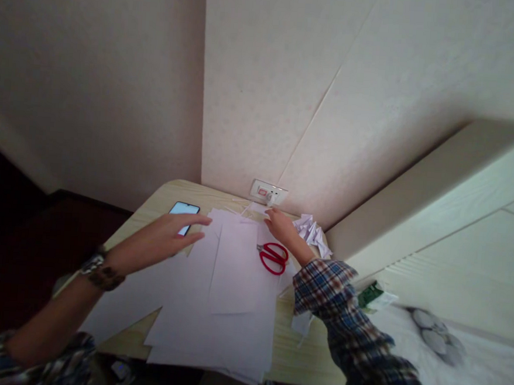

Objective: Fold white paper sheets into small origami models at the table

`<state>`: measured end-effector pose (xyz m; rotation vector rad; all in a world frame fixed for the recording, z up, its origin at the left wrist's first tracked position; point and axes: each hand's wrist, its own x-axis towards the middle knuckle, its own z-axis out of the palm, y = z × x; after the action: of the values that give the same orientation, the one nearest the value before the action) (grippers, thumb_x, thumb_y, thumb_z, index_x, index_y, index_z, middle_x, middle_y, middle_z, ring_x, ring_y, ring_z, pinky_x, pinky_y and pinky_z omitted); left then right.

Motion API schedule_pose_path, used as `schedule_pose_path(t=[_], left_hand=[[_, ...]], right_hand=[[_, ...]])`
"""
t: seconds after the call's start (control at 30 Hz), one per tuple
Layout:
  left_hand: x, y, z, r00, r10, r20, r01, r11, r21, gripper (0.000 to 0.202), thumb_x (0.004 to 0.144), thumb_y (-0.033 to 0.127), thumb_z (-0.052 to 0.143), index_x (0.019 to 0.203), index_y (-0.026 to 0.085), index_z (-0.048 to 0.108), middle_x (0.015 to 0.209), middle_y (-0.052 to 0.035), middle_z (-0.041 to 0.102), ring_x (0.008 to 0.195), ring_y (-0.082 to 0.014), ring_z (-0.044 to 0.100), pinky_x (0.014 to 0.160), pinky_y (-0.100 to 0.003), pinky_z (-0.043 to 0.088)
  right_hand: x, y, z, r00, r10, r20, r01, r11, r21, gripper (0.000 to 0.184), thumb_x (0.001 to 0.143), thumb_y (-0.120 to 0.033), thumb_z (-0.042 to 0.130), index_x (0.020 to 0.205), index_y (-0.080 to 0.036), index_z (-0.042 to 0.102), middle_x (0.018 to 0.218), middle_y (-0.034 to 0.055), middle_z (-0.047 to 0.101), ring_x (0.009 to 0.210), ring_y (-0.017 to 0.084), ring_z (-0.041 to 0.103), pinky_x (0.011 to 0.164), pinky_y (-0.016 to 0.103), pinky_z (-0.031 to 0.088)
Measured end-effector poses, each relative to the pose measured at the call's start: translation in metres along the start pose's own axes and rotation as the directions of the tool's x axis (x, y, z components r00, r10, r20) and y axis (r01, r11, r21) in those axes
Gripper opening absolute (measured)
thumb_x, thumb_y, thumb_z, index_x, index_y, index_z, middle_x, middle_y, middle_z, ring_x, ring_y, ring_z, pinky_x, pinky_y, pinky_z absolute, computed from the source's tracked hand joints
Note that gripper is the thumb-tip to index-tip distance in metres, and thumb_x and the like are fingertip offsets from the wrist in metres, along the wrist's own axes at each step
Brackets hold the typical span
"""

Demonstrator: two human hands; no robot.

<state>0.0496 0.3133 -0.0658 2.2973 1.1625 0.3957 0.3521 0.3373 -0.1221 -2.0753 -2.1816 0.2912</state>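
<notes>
- Head view: past the right edge of the paper stack (211, 342), a pale panel (414, 203) is seen, with a white surface (486, 373) below it on which a grey rounded object (438, 334) is blurred.
- Right of the stack, part of the tabletop is blocked by a plaid sleeve (325, 285); a green packet (369, 294) is glimpsed beyond it.
- Beyond the stack's far right, a heap of folded white paper (311, 228) is gathered near the wall.
- Left of the stack's far end, a phone (183, 208) with a lit screen is laid flat, partly hidden by the left hand (166, 233).
- Behind the stack, a light wall (268, 88) is shown; the stack is borne by a pale wood-grained table (302, 360), and a socket plate (255, 188) is set just behind.
- The stack is made up of plain white sheets, unevenly layered, with a smaller sheet (234, 273) laid on top.
- At the stack's right side, red-handled scissors (273, 259) are rested.
- Above the stack's far left, the left hand is held with thumb and forefinger spread, nothing gripped.
- Behind the stack, the right hand (282, 226) is lowered near the socket plate, fingers curled; whether anything is pinched cannot be told.
</notes>
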Motion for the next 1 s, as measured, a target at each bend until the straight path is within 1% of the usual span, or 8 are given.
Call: schedule_pose_path(t=[0.1, 0.2, 0.43, 0.5, 0.6, 0.7, 0.8, 1.0], left_hand=[[0.001, 0.005, 0.032, 0.996, 0.051, 0.077, -0.055, 0.997, 0.063, 0.05, 0.088, 0.039, 0.041, 0.133, 0.016, 0.048, 0.141, -0.008, 0.051, 0.13, -0.0229, 0.045, 0.11, -0.038, 0.032], [0.014, 0.011, 0.055, 0.98, 0.141, 0.142, -0.158, 0.98, 0.12, 0.051, 0.09, 0.032, 0.043, 0.137, 0.014, 0.041, 0.147, -0.0096, 0.041, 0.137, -0.0185, 0.035, 0.113, -0.035, 0.027], [0.062, 0.014, 0.081, 0.982, 0.123, 0.142, -0.154, 0.96, 0.235, 0.049, 0.088, 0.021, 0.049, 0.134, 0.006, 0.043, 0.149, -0.0197, 0.035, 0.141, -0.0249, 0.025, 0.114, -0.038, 0.025], [0.068, 0.012, 0.09, 0.981, 0.13, 0.142, -0.162, 0.955, 0.247, 0.048, 0.088, 0.022, 0.052, 0.133, 0.006, 0.045, 0.149, -0.0207, 0.033, 0.141, -0.0272, 0.022, 0.115, -0.041, 0.023], [0.069, 0.006, 0.104, 0.977, 0.129, 0.171, -0.171, 0.952, 0.256, 0.046, 0.088, 0.023, 0.054, 0.131, 0.007, 0.049, 0.147, -0.0219, 0.035, 0.139, -0.0296, 0.027, 0.113, -0.044, 0.026], [0.065, -0.003, 0.109, 0.973, 0.127, 0.195, -0.176, 0.95, 0.259, 0.046, 0.089, 0.022, 0.053, 0.132, 0.008, 0.048, 0.148, -0.0205, 0.035, 0.138, -0.0294, 0.029, 0.113, -0.043, 0.027], [0.061, -0.007, 0.105, 0.97, 0.129, 0.207, -0.181, 0.95, 0.256, 0.044, 0.09, 0.021, 0.05, 0.133, 0.009, 0.049, 0.148, -0.0189, 0.036, 0.138, -0.028, 0.03, 0.113, -0.042, 0.027], [0.055, -0.008, 0.096, 0.967, 0.126, 0.22, -0.181, 0.951, 0.25, 0.043, 0.089, 0.018, 0.05, 0.131, 0.011, 0.05, 0.147, -0.0181, 0.038, 0.137, -0.0278, 0.033, 0.112, -0.041, 0.03]], right_hand=[[0.021, -0.012, 0.005, 0.999, 0.037, 0.028, -0.035, 0.995, -0.098, 0.032, 0.09, -0.032, 0.056, 0.118, -0.016, 0.055, 0.119, 0.0085, 0.059, 0.1, 0.021, 0.061, 0.084, 0.042, 0.052], [0.032, -0.022, 0.01, 0.997, 0.068, 0.043, -0.061, 0.986, -0.157, 0.032, 0.09, -0.032, 0.056, 0.117, -0.015, 0.056, 0.118, 0.009, 0.059, 0.1, 0.021, 0.061, 0.084, 0.041, 0.052], [0.044, -0.033, 0.014, 0.993, 0.115, 0.018, -0.109, 0.973, -0.204, 0.033, 0.09, -0.033, 0.055, 0.119, -0.016, 0.055, 0.12, 0.0088, 0.058, 0.101, 0.021, 0.06, 0.084, 0.042, 0.052], [0.047, -0.034, 0.014, 0.993, 0.117, 0.019, -0.11, 0.972, -0.207, 0.033, 0.09, -0.033, 0.056, 0.119, -0.016, 0.055, 0.12, 0.0088, 0.058, 0.101, 0.021, 0.061, 0.084, 0.042, 0.052], [0.052, -0.033, 0.015, 0.994, 0.11, 0.022, -0.103, 0.973, -0.205, 0.033, 0.09, -0.032, 0.056, 0.119, -0.016, 0.055, 0.12, 0.0087, 0.058, 0.101, 0.021, 0.061, 0.084, 0.042, 0.052], [0.055, -0.031, 0.015, 0.994, 0.102, 0.028, -0.095, 0.976, -0.195, 0.032, 0.09, -0.032, 0.055, 0.118, -0.017, 0.055, 0.119, 0.0086, 0.058, 0.101, 0.021, 0.061, 0.084, 0.042, 0.052], [0.058, -0.029, 0.014, 0.996, 0.089, 0.031, -0.082, 0.982, -0.169, 0.033, 0.091, -0.034, 0.054, 0.119, -0.017, 0.055, 0.12, 0.0087, 0.058, 0.101, 0.021, 0.06, 0.085, 0.043, 0.052], [0.065, -0.042, 0.015, 0.998, 0.038, 0.053, -0.032, 0.992, -0.119, 0.054, 0.087, -0.056, 0.049, 0.125, -0.017, 0.051, 0.126, 0.0153, 0.054, 0.105, 0.028, 0.061, 0.085, 0.041, 0.051]])
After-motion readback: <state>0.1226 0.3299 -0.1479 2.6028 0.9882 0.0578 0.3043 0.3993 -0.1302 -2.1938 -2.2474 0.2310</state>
